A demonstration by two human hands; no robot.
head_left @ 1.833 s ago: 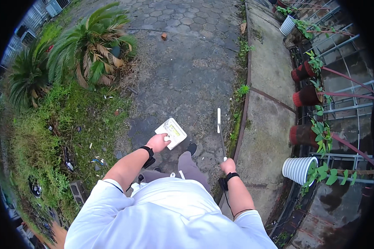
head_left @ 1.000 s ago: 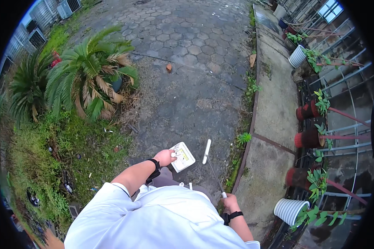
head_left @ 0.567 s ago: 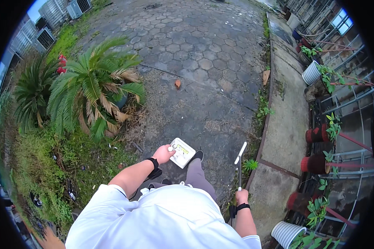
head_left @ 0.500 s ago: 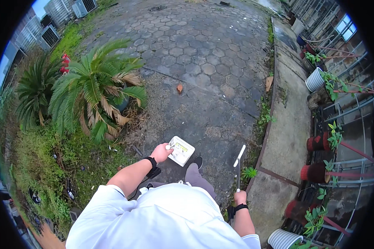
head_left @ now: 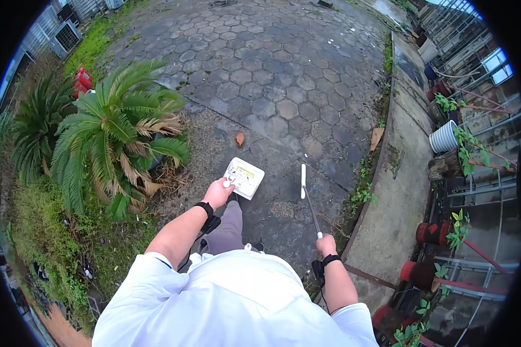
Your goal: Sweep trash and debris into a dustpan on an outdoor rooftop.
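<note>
White square plastic box [head_left: 249,178]: left hand [head_left: 216,194] grips near-left corner; likely light, stiff
Grey white-headed rod [head_left: 312,211]: right hand [head_left: 325,245] clasps near end

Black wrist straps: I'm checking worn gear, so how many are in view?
2: one wrist strap behind the left hand, which grips a squarish white object; another wrist strap behind the right hand, which grips a T-shaped tool. No others show.

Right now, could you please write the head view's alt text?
A person's left hand holds a white squarish item, their right hand a stick with a white bar, over paving, with palm-like plants at left and pots at right.
</note>
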